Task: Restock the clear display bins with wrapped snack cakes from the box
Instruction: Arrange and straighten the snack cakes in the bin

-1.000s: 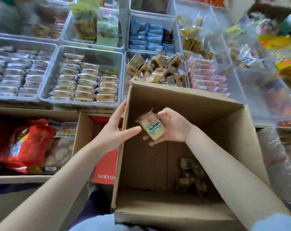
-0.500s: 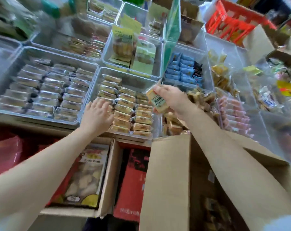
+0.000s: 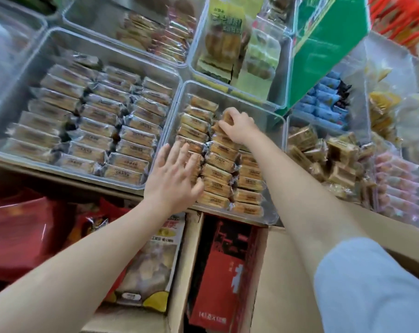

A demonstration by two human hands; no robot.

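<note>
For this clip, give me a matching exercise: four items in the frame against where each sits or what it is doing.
Items:
1. left hand
2. right hand
3. blue packets
4. red carton

States:
A. in a bin right of the green sign
B. fingers spread flat on the cake rows
C. standing below the bins, near the camera
D. pinching a snack cake at the far end of a row

Pairs: 1-B, 2-D, 3-A, 4-C
</note>
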